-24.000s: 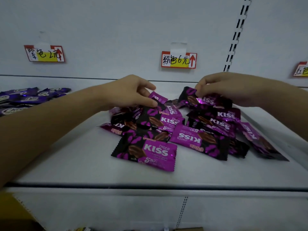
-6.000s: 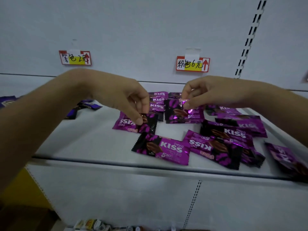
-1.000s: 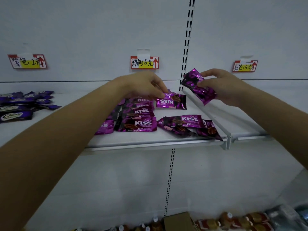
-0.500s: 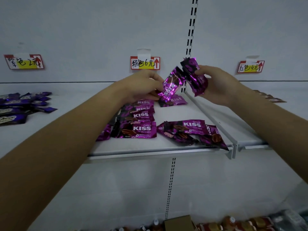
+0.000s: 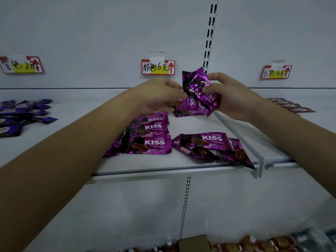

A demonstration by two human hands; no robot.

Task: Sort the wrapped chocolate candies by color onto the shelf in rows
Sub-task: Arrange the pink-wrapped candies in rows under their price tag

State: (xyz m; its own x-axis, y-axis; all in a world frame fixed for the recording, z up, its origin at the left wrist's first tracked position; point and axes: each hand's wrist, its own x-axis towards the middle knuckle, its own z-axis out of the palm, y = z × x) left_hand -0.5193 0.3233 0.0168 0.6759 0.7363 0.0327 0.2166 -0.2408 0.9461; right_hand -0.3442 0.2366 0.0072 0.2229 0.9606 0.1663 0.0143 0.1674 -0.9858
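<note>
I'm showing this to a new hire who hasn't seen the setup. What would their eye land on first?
Most likely the shiny magenta Kiss candies held up at centre, pinched between the left hand and right hand above the shelf. Next comes the overlapping row of matching wrappers on the shelf below the left hand, with a looser heap to its right. A dark purple pile lies at far left.

Single head cam, wide-angle, close in. Faces the shelf (image 5: pixel 181 167) and back panel (image 5: pixel 109 33) roughly square-on, pitched slightly down. Shelf front edge crosses mid-frame; lower-level goods (image 5: pixel 254 243) just clip the bottom edge.
</note>
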